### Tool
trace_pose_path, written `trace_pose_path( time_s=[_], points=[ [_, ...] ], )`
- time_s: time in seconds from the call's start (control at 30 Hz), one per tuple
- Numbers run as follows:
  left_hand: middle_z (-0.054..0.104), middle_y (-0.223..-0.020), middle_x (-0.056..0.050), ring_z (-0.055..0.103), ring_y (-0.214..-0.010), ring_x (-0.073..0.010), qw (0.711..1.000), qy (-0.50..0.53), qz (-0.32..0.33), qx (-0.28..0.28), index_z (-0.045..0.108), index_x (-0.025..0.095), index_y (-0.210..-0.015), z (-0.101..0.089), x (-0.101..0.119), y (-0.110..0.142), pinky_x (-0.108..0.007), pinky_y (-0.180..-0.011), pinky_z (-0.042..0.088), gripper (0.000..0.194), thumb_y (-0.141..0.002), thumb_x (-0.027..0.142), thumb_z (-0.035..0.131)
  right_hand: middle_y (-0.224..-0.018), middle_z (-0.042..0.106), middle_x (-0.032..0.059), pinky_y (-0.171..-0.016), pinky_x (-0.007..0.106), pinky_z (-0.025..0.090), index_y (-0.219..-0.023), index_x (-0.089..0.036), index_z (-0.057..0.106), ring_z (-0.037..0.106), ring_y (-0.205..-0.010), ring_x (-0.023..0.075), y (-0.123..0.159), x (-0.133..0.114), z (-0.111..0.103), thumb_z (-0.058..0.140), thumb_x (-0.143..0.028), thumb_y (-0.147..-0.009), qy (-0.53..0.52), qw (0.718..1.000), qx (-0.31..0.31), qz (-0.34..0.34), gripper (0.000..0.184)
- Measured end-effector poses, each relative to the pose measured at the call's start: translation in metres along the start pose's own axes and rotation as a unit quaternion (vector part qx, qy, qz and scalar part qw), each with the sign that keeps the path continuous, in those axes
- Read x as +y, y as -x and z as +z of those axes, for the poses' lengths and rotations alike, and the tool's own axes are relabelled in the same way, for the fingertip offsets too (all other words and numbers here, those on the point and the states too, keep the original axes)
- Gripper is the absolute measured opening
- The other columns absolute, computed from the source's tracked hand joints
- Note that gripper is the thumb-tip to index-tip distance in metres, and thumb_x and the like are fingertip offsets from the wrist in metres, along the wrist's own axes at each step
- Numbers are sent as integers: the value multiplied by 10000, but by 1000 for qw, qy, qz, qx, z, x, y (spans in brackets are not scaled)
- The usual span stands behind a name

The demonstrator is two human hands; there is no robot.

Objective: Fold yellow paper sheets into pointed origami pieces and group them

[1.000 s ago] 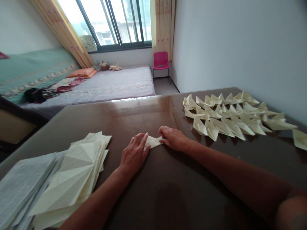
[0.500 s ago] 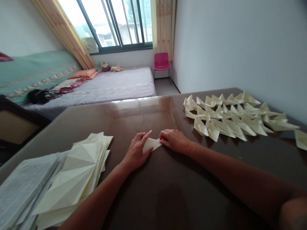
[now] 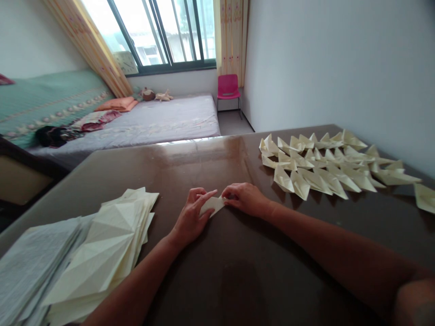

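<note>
A small piece of folded cream paper [image 3: 215, 206] lies on the dark brown table between my hands. My left hand [image 3: 192, 215] grips its left part, thumb on the near side and index finger stretched along the far side. At the paper's right corner, the fingers of my right hand [image 3: 243, 198] are pinched together on its tip. Part of the paper is hidden under my left fingers. To the left lies a stack of creased cream paper sheets [image 3: 115, 235]. Several folded paper boats [image 3: 319, 163] stand in rows at the far right.
Beside the creased sheets sits a pile of greyish printed paper [image 3: 37, 253]. One folded paper piece [image 3: 424, 198] rests at the right table edge, near the white wall. Beyond the table are a bed [image 3: 176, 117] and a pink chair [image 3: 228, 87].
My left hand has shifted slightly left, and its index finger now lies lower along the paper. My right fingers have moved slightly left with the paper's tip.
</note>
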State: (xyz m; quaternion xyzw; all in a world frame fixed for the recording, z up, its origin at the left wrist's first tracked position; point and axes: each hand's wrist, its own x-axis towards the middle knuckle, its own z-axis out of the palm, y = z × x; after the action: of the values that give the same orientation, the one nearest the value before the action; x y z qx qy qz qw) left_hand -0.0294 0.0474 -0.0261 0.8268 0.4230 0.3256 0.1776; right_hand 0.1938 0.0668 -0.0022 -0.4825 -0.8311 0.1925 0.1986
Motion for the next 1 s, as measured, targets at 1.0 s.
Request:
trace_pose_path(
  time_s=[1.0],
  points=[
    [550,-1179,-86,573,-1007,-178,972,-197,124,-35,532,234,-1272,2,19,7,-300,-856,530,347,-934,277,469,-537,652,22,-454,187,376,-617,-153,564,492,-387,80,-3,-12,-4,330,-266,-914,-177,955,-205,120,394]
  ],
)
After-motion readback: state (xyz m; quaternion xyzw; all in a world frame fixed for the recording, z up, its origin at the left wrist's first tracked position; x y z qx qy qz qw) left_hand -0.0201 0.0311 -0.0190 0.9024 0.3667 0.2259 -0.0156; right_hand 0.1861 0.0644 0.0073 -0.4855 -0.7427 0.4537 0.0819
